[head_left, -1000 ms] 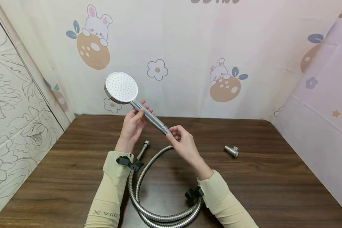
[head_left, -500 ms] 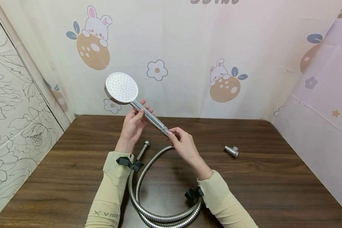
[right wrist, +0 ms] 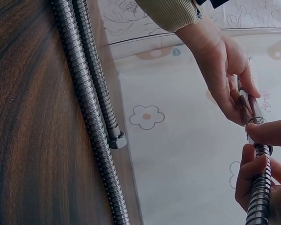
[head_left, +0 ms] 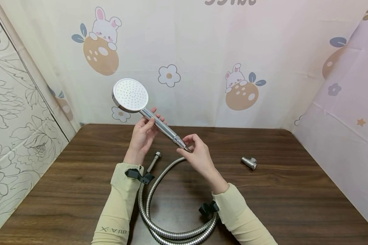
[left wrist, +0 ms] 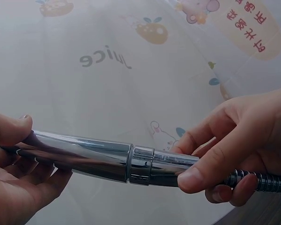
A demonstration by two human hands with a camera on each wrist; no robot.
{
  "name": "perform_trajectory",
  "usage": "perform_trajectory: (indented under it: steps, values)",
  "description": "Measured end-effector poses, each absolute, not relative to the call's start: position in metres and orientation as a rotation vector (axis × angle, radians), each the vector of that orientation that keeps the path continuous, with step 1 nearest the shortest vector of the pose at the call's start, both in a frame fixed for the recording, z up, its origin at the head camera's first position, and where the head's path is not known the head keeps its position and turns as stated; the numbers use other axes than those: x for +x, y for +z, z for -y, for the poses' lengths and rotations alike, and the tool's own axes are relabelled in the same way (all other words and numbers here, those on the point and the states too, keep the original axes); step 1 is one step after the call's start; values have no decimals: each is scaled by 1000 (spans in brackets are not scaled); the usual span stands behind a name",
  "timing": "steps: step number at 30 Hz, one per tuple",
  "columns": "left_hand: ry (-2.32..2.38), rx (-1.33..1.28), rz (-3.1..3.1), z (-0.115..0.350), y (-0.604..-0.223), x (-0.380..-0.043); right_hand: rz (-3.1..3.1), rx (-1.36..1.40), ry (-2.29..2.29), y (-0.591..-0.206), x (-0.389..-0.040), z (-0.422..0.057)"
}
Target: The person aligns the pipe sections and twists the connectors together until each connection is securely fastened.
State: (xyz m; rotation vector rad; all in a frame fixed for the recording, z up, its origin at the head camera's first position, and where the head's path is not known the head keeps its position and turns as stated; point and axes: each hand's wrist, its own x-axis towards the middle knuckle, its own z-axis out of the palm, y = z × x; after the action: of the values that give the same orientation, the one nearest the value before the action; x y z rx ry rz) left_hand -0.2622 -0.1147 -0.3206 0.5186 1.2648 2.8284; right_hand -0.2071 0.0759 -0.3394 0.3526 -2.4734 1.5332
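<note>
In the head view a chrome hand shower (head_left: 130, 95) is held up over the table, its white nozzle face toward me. My left hand (head_left: 143, 137) holds it by the handle (left wrist: 84, 154), thumb on top and fingers beneath. At the handle's lower end sits the tapered chrome nut (left wrist: 168, 168) of a metal shower hose (head_left: 174, 234). My right hand (head_left: 198, 154) grips that nut; its thumb lies along the side and the other fingers curl under the hose. The hose's loop lies on the table below both hands.
The hose's other end (head_left: 157, 154), with a small hex nut (right wrist: 118, 140), lies near my left wrist. A small metal T-shaped fitting (head_left: 249, 162) lies on the brown wooden table (head_left: 288, 190) to the right. A printed curtain (head_left: 199, 44) hangs behind the table.
My right thumb and fingers have shifted around the nut, with the thumb now lower, and more of the nut and hose shows. My left hand and the hand shower stay almost still.
</note>
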Motion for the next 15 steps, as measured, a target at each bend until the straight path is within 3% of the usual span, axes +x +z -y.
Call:
perform_trajectory:
  steps: [15]
  values:
    - [2836, 482, -1248, 115, -321, -263, 2440, 395, 1518, -341, -208, -76]
